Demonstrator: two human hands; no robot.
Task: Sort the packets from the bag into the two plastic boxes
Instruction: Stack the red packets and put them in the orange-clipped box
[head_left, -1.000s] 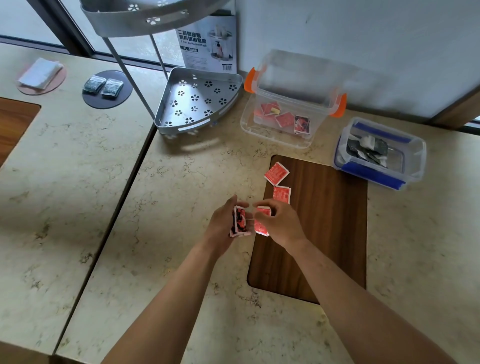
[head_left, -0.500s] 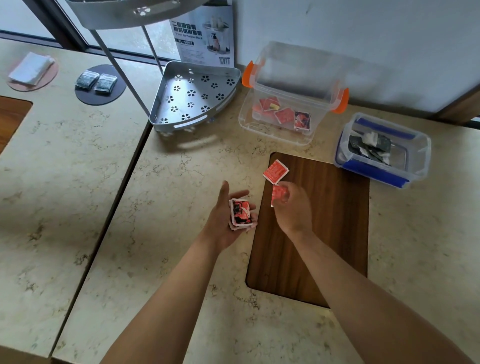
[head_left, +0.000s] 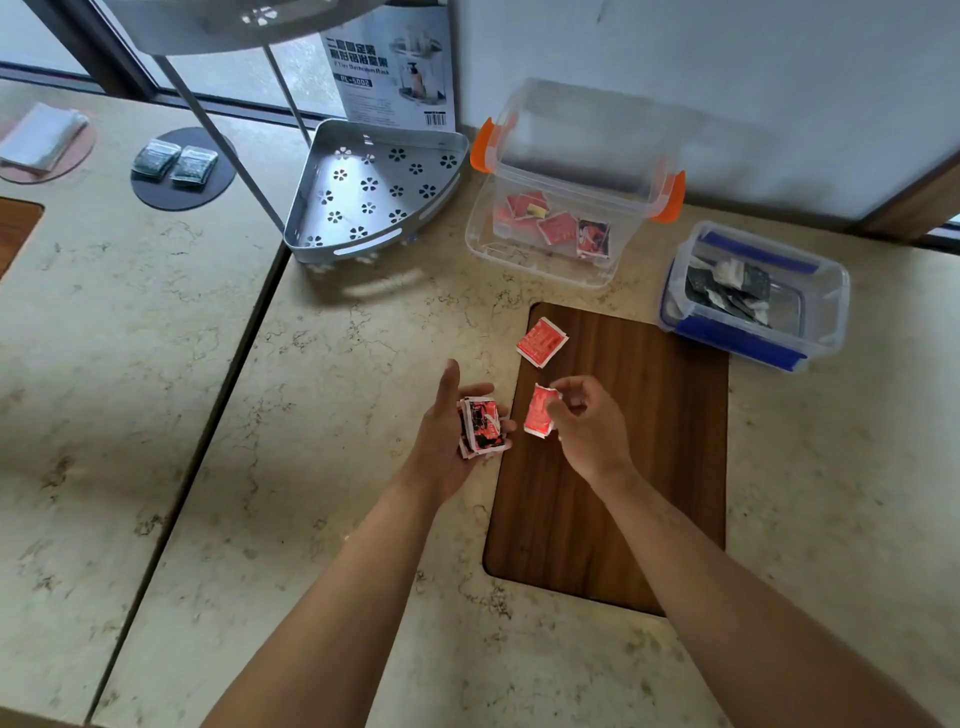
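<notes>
Hands had parted: the left hand (head_left: 457, 431) cupped a stack of packets (head_left: 480, 426), the right hand (head_left: 587, 421) had pinched up another red packet (head_left: 540, 410) off the board's (head_left: 623, 467) left edge, leaving one loose packet (head_left: 542, 342) near its far-left corner.

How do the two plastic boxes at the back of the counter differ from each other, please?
The orange-clipped box is taller and stands nearer the metal rack; the blue-clipped box is shallower and sits further right. The orange-clipped box holds red packets, while the blue-clipped box holds dark and white packets. Both are clear plastic, have no lid on, and rest on the marble counter behind the wooden board.
</notes>
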